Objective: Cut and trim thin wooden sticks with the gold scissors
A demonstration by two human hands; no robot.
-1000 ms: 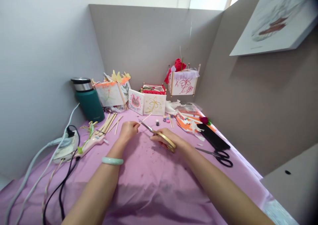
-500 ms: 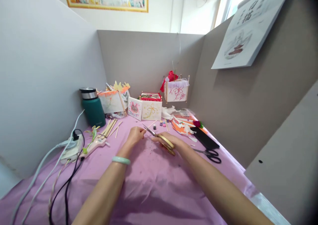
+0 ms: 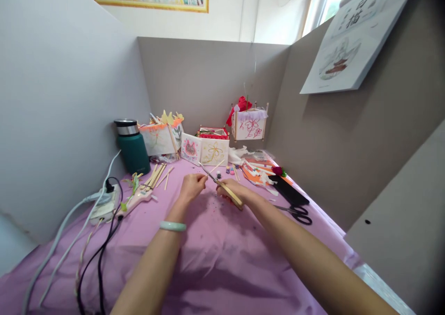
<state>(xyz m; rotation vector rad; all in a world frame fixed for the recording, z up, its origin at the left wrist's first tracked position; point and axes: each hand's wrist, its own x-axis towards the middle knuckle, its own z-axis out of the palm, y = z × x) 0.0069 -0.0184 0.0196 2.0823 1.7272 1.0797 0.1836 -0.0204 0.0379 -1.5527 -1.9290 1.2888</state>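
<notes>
My left hand (image 3: 192, 187), with a pale green bangle on its wrist, is closed in a pinch on a thin wooden stick (image 3: 218, 165). The stick slants up to the right from the fingertips. My right hand (image 3: 235, 191) is wrapped around gold-handled scissors (image 3: 231, 196), whose blades point away and to the left. These blades cross close to the stick near my left fingertips; whether they touch it I cannot tell. Just beyond the hands, small dark and coloured bits (image 3: 229, 170) lie on the purple cloth (image 3: 208, 241).
To the left stand a green bottle (image 3: 134, 152), a power strip (image 3: 105, 208) with cables, a pink glue gun (image 3: 136, 201) and loose sticks (image 3: 155, 178). Decorated paper boxes (image 3: 214, 152) line the back. A black phone (image 3: 288, 190) and black-handled scissors (image 3: 299, 214) lie right.
The gold-handled scissors have turned, so their handles look narrower and their blades steeper. The stick now tilts up more. My view has shifted slightly.
</notes>
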